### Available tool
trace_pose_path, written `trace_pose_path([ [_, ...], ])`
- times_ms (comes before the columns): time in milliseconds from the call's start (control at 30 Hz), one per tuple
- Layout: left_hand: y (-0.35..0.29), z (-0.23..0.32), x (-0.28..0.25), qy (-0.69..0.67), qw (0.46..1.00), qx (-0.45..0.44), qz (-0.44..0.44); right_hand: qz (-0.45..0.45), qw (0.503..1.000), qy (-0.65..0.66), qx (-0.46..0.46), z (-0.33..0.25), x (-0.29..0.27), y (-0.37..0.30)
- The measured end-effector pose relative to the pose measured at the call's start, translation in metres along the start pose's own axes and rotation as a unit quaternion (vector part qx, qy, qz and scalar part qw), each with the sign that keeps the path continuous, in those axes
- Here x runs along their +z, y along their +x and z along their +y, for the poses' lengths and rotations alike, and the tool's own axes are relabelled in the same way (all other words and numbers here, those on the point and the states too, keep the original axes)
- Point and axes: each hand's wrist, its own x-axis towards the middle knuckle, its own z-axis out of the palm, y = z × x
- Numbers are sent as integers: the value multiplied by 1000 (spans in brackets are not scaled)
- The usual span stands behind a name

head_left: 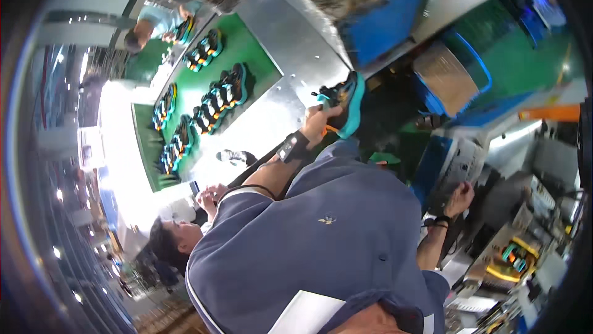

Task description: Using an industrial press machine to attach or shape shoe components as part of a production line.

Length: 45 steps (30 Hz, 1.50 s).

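My left hand (317, 125), with a dark band around the wrist, grips a black sneaker (349, 104) that has a thick teal sole and orange accents. The sneaker is tilted, toe pointing away, beside the metal edge of the bench. Out to the right, my right hand (459, 199) hangs near a grey metal box (463, 160) with round fittings on its face. Its fingers are loosely bent, and nothing shows in them.
On the left, a green conveyor belt (252, 45) carries several similar sneakers (216, 100). A grey-white shoe (236, 157) lies on its bright border. Co-workers sit along the left side. A wood-topped stool (446, 78) stands right; a yellow fixture (513, 261) holds another shoe.
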Motion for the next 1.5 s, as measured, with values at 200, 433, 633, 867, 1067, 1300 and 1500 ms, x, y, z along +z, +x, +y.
trace_pose_path([
  [200,151,-6,-174,-30,967,96,232,-6,997,-77,29,-37,10,27],
  [433,228,8,-359,427,842,190,270,-14,996,-85,19,-205,34,66],
  [633,281,10,-329,270,832,16,485,-45,991,-124,-24,-277,49,94],
  [867,304,-70,-495,429,645,246,583,-66,990,16,-123,-368,101,146],
  [1067,240,138,-357,193,831,301,427,-7,954,133,-267,-479,117,158],
  [1300,28,500,-264,236,720,568,322,-172,878,334,-297,-548,165,177],
  [1500,117,654,-184,437,739,419,296,-127,877,318,-337,-563,170,182],
])
